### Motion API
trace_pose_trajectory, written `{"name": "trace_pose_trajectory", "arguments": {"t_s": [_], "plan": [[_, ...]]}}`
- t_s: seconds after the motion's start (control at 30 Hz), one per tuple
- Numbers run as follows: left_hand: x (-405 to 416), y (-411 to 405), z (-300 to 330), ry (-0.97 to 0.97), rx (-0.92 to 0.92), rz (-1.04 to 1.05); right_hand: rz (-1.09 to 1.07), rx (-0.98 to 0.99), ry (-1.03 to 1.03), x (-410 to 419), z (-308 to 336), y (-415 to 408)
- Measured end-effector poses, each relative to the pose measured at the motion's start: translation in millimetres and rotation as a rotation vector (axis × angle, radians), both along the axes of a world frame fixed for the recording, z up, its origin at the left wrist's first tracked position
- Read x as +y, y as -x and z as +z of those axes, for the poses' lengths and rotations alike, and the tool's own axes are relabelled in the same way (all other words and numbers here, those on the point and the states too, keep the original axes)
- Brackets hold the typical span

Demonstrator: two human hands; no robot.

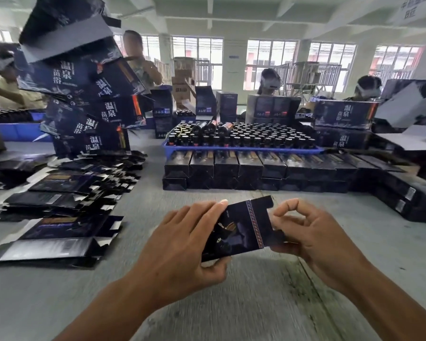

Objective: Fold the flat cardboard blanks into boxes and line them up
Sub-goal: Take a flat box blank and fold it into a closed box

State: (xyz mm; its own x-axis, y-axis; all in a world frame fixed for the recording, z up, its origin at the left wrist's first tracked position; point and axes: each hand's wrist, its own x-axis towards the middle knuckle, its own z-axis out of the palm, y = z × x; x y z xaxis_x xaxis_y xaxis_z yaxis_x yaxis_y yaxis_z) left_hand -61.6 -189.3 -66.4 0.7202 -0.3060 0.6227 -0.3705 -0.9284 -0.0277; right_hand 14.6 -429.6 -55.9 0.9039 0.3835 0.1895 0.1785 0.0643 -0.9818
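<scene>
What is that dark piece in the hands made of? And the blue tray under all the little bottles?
The dark piece looks like thin printed cardboard with a slight sheen: it has die-cut tabs, a crisp fold line and a patterned strip. The left hand and right hand hold it by its ends. The blue tray is probably moulded plastic, judging by its uniform colour and smooth rim.

**Both hands raised at mid-frame**

The left hand (182, 244) reaches in from the lower left, fingers extended forward and thumb curled beneath, pinching. The right hand (312, 242) comes in from the lower right, forefinger and thumb curved toward each other, the other fingers loosely bent. Both forearms are bare and angle inward.
</scene>
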Motion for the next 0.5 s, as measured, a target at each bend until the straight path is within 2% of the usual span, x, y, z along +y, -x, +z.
{"name": "trace_pose_trajectory", "arguments": {"t_s": [0.13, 0.2, 0.5], "plan": [[-7.8, -4.3, -0.6, 0.028, 0.037, -0.059, -0.079, -0.186, 0.221, -2.9, -3.8, 3.3], [-14.5, -5.7, -2.3, 0.031, 0.071, -0.069, -0.091, -0.216, 0.280, -2.5, -4.4, 5.0], [-45.8, -16.7, -1.8, 0.129, 0.209, -0.071, -0.196, -0.281, 0.170, -7.4, -3.6, 8.2]]}}
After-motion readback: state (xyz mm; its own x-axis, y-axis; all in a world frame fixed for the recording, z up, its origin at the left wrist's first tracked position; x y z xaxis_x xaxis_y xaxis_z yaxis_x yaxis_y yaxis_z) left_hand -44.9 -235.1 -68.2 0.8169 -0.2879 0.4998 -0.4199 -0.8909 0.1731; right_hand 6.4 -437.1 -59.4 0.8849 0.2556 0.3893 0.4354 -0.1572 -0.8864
